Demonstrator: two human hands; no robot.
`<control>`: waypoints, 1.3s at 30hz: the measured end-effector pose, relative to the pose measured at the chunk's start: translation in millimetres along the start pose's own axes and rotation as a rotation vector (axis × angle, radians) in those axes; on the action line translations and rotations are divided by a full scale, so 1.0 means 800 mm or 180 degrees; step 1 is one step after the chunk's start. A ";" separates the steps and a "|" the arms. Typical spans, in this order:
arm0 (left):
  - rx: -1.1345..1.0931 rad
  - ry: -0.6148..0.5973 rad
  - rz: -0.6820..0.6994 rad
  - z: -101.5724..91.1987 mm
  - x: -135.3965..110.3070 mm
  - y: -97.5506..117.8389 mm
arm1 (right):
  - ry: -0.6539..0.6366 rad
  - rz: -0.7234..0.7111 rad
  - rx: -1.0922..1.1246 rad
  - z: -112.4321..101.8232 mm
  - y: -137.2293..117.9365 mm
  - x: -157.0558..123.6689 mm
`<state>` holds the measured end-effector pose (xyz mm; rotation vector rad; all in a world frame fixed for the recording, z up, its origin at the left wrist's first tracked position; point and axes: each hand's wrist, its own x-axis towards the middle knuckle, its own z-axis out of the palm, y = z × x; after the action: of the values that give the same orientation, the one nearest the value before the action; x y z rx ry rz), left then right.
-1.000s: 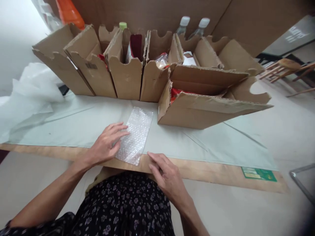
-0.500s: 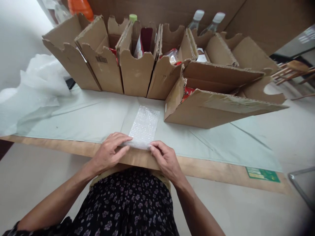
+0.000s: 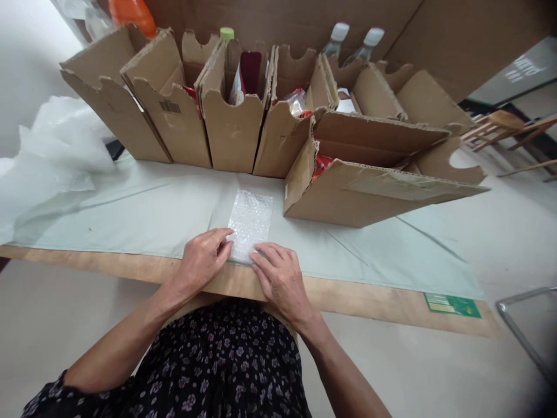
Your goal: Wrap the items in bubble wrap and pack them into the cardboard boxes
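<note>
A small white bubble wrap sheet or pouch (image 3: 251, 217) lies flat on the pale green cloth, close to the table's front edge. My left hand (image 3: 208, 255) rests at its lower left side, with thumb and index finger apart and their tips against the edge. Over the lower right corner lies my right hand (image 3: 278, 270), its fingers stretched out and touching the wrap. Whatever its thumb touches is hard to make out.
Several narrow cardboard boxes (image 3: 232, 136) stand in a row behind, some holding packets. Another cardboard box (image 3: 361, 197) sits ahead to the right. Loose plastic wrapping (image 3: 65, 139) is heaped at left. Clear bottles (image 3: 337, 38) rise behind. A green card (image 3: 452, 305) lies on the wooden edge.
The raised near edge of the bubble wrap now lies flat. My hands have shifted slightly forward along its sides, and the right fingers have spread over its corner. The whole view has shifted a little.
</note>
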<state>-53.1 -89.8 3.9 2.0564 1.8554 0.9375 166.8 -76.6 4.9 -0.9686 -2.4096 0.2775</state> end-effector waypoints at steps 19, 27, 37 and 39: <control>0.0177 -0.0075 0.0326 -0.006 -0.002 -0.001 | -0.0280 0.0048 0.0054 -0.007 0.011 0.013; -0.0278 -0.0628 0.0506 -0.018 -0.011 0.002 | -0.0157 0.0497 0.0583 -0.018 0.013 0.006; -0.0905 0.0184 -0.0774 -0.012 -0.017 0.012 | 0.0061 0.0527 0.0309 -0.001 0.019 0.013; -0.1734 -0.0003 -0.1370 -0.015 -0.032 0.023 | 0.0209 0.0818 0.0741 -0.001 0.020 0.013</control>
<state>-45.5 -120.3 15.7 1.2799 1.6930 1.1490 170.3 -57.8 3.3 -1.1570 -2.1350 0.5949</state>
